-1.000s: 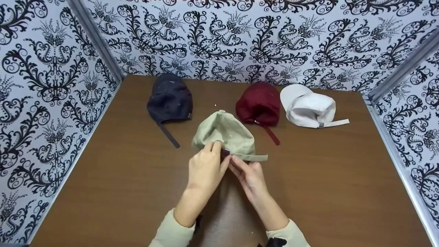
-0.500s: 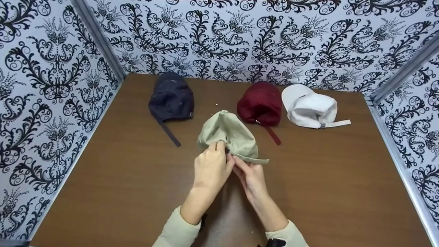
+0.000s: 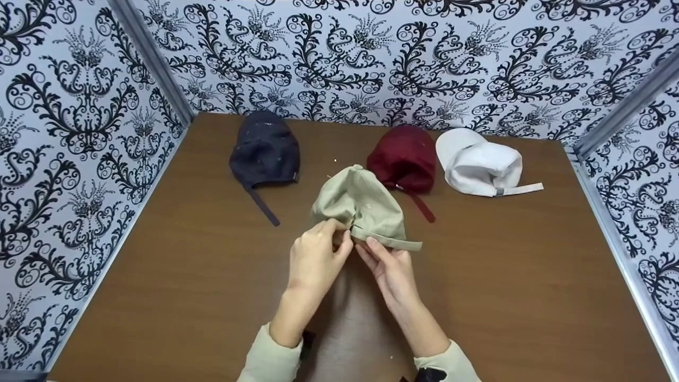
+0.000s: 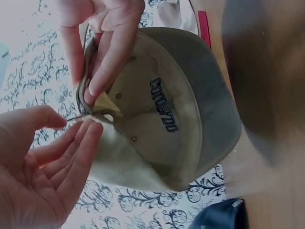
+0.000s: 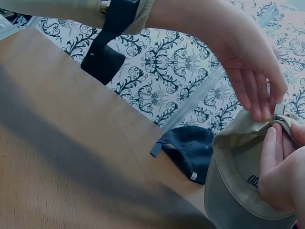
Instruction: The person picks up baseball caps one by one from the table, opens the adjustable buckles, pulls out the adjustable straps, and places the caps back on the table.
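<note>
One beige cap (image 3: 374, 207) is held over the middle of the brown table (image 3: 212, 297), its hollow showing dark stitching (image 4: 164, 106) — right hand (image 3: 393, 270) pinching the back edge with fingertips inside, left hand (image 3: 316, 260) pinching it close beside, strap (image 3: 400, 244) end loose. Three more lie behind — navy cap (image 3: 265, 154) at left, maroon cap (image 3: 403, 154) nearest, white cap (image 3: 488, 167) just beside the maroon. Patterned walls (image 3: 339, 69), white with black scrollwork, border the tabletop

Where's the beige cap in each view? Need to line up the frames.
Head: beige cap, near centre.
Left wrist: beige cap, around centre, open inside showing.
Right wrist: beige cap, lower right, brim toward the bottom.
Shared landmark: navy cap, upper left in head; bottom edge, cut off, in left wrist; left of the beige cap in right wrist.
</note>
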Demonstrator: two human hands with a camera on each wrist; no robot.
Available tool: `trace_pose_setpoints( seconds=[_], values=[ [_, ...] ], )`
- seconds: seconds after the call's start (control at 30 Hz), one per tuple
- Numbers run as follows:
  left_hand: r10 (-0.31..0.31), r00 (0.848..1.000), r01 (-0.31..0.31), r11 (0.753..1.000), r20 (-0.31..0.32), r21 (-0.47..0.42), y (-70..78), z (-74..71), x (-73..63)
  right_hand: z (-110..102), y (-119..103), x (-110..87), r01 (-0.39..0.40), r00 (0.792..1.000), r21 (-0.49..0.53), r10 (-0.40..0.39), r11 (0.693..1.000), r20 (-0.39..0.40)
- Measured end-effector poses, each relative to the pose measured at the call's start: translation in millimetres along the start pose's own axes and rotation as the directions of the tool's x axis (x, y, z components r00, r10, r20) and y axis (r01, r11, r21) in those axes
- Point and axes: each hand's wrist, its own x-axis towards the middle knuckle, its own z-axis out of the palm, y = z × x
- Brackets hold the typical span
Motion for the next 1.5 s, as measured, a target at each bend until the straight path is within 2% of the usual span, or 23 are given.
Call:
trace_pose_setpoints(
  seconds=[0.07,0.13,0.17,0.2,0.23,0.27,0.3,0.37,0.4,0.43,0.5,0.53,0.57,0.6,0.63,0.67,0.7,0.77,0.97,1.07,1.37,1.5],
  values=[
    [-0.064,0.992,0.072,0.995,0.108,-0.075,-4.8,-0.1,-0.3,-1,-1,-0.3,0.005,1.0,0.022,-0.005,1.0,0.004],
    [-0.123,0.962,0.17,0.968,0.243,-0.183,-11.1,1.7,-0.4,-2,-3,-0.6,0.008,1.0,0.03,-0.009,1.0,0.015],
    [-0.141,0.941,0.223,0.941,0.306,-0.253,-14.9,3.7,-0.4,-3,-4,-0.7,0.01,1.0,0.035,-0.011,0.999,0.023],
    [-0.149,0.921,0.274,0.904,0.361,-0.328,-19.1,6.6,-0.5,-3,-4,-0.7,0.011,0.999,0.035,-0.012,0.999,0.031],
    [-0.15,0.902,0.325,0.853,0.406,-0.407,-23.3,10.3,-0.5,-4,-5,-0.7,0.011,0.999,0.036,-0.012,0.999,0.037],
    [-0.147,0.885,0.376,0.787,0.443,-0.49,-27.0,14.4,-0.5,-4,-5,-0.6,0.01,0.999,0.036,-0.011,0.999,0.044],
    [-0.14,0.868,0.427,0.699,0.476,-0.573,-30.4,19.0,-0.4,-5,-5,-0.4,0.009,0.999,0.035,-0.011,0.999,0.046],
    [-0.125,0.838,0.518,0.484,0.531,-0.705,-34.8,26.5,-0.9,-5,-5,0.0,0.006,0.999,0.044,-0.008,0.999,0.041],
    [-0.118,0.824,0.555,0.365,0.554,-0.748,-36.0,29.6,-1.0,-5,-5,0.3,0.007,0.999,0.047,-0.008,0.999,0.034],
    [-0.113,0.808,0.587,0.233,0.578,-0.775,-36.2,31.6,-1.1,-5,-5,0.5,0.008,1.0,0.051,-0.009,0.999,0.024],
    [-0.097,0.781,0.618,-0.018,0.617,-0.786,-35.5,33.9,-1.2,-4,-5,1.2,0.011,1.0,0.058,-0.011,0.998,0.006],
    [-0.089,0.774,0.617,-0.121,0.627,-0.778,-34.8,34.2,-1.1,-4,-5,1.4,0.014,1.0,0.058,-0.014,0.998,0.0],
    [-0.082,0.768,0.61,-0.21,0.635,-0.764,-34.3,34.7,-0.9,-4,-5,1.5,0.02,1.0,0.056,-0.02,0.998,-0.004],
    [-0.078,0.765,0.599,-0.28,0.64,-0.75,-33.6,35.2,-0.8,-4,-5,1.6,0.023,1.0,0.055,-0.023,0.998,-0.008],
    [-0.078,0.761,0.589,-0.333,0.644,-0.736,-32.8,35.3,-0.7,-4,-5,1.6,0.026,1.0,0.055,-0.025,0.998,-0.01],
    [-0.079,0.76,0.582,-0.361,0.645,-0.729,-32.1,35.5,-0.7,-4,-5,1.5,0.029,1.0,0.056,-0.028,0.998,-0.012],
    [-0.083,0.758,0.578,-0.373,0.646,-0.726,-31.3,35.4,-0.7,-4,-5,1.3,0.032,0.999,0.057,-0.031,0.998,-0.011],
    [-0.102,0.758,0.574,-0.363,0.644,-0.734,-29.2,35.4,-1.1,-3,-6,0.6,0.034,0.999,0.062,-0.033,0.997,-0.011],
    [-0.168,0.771,0.568,-0.255,0.614,-0.783,-21.4,34.5,-2.0,-3,-7,-1.6,0.038,0.999,0.067,-0.036,0.997,-0.024],
    [-0.189,0.775,0.561,-0.233,0.603,-0.794,-19.1,34.3,-2.2,-3,-7,-2.1,0.045,0.998,0.061,-0.043,0.997,-0.042],
    [-0.215,0.769,0.555,-0.243,0.602,-0.795,-17.2,34.3,-2.4,-3,-6,-1.9,0.041,0.998,0.091,-0.036,0.995,-0.049],
    [-0.226,0.772,0.542,-0.254,0.594,-0.801,-18.6,33.3,-1.7,-2,-8,-1.6,0.033,0.998,0.134,-0.026,0.99,-0.055]
  ],
)
